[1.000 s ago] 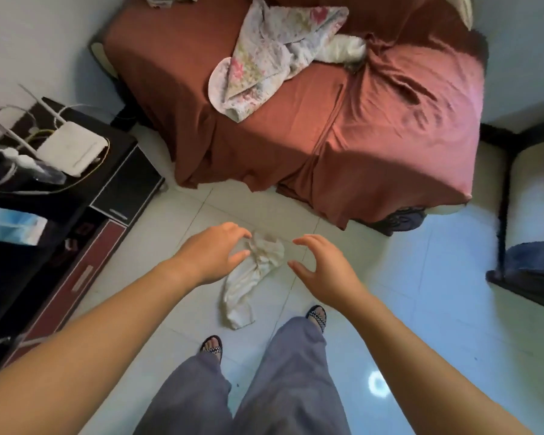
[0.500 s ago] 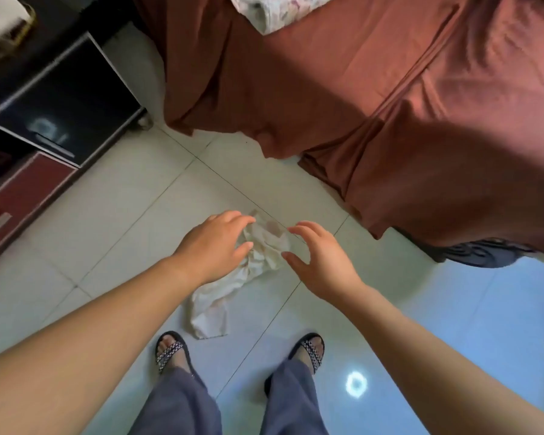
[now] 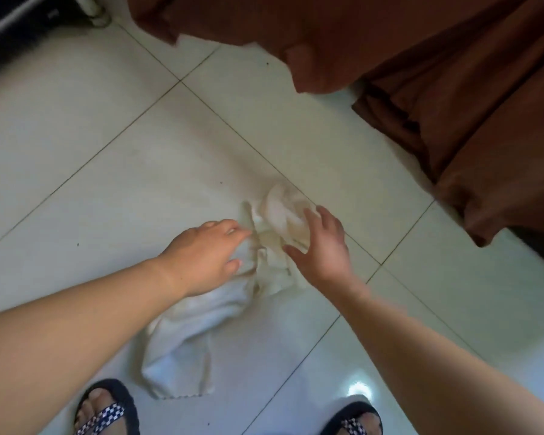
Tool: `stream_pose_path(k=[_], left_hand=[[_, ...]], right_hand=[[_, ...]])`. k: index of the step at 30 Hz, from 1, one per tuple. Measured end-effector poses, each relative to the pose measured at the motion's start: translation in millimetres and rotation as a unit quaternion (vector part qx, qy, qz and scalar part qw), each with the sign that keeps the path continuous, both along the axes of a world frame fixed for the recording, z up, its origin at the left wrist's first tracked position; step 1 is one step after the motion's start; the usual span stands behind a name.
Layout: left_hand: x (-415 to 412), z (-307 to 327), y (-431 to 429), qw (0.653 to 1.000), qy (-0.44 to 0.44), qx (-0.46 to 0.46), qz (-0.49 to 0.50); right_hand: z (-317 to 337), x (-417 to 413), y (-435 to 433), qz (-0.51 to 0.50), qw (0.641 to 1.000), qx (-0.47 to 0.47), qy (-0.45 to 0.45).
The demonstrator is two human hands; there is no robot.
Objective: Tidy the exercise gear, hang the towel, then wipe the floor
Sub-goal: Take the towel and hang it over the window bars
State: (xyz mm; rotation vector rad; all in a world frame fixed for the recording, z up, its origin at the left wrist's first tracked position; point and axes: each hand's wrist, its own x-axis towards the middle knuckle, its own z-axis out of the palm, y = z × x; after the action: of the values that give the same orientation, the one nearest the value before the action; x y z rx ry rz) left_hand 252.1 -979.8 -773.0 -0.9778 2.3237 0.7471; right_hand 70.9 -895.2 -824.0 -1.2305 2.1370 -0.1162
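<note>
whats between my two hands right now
Head view: the bunched white cloth on the tiled floor fills the gap between left hand and right hand.

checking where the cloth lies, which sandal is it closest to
The left sandal: the lower edge of the white cloth lies just beside it, while the right sandal stands well apart.

Towel [image 3: 182, 350] on floor [image 3: 107, 171] before sandals [image 3: 107, 412]; bedsheet [image 3: 453, 89] behind, perhaps touching.
</note>
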Motion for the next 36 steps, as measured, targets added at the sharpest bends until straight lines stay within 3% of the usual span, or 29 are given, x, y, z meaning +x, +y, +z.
stream_pose_path(k=[3, 6, 11, 17, 22, 29, 36], left_hand=[[8.0, -23.1, -2.8, 0.999, 0.015, 0.008, 0.048], [9.9, -20.3, 3.1, 0.997, 0.02, 0.023, 0.068], [1.3, 37.0, 3.6, 0.993, 0.074, 0.03, 0.086], [-26.5, 180.7, -4.9, 0.975, 0.17, 0.053, 0.135], [-43.9, 319.8, 8.6, 0.967, 0.194, 0.127, 0.109], [-38.8, 509.6, 34.0, 0.959, 0.228, 0.137, 0.098], [-54.4, 655.8, 74.2, 0.928, 0.293, 0.218, 0.069]], right_hand=[[-33.7, -9.9, -8.4, -0.037, 0.997, 0.072, -0.018], [-32.2, -8.0, -1.4, -0.112, 0.992, 0.018, -0.063], [47.6, 2.0, 15.1, -0.096, 0.988, -0.073, -0.101], [204.7, 3.2, 54.2, -0.111, 0.974, -0.147, -0.129], [346.8, 6.4, 77.6, -0.172, 0.961, -0.188, -0.11], [530.9, 21.6, 107.5, -0.302, 0.916, -0.254, -0.077], [691.0, 53.5, 156.2, -0.335, 0.872, -0.354, -0.056]])
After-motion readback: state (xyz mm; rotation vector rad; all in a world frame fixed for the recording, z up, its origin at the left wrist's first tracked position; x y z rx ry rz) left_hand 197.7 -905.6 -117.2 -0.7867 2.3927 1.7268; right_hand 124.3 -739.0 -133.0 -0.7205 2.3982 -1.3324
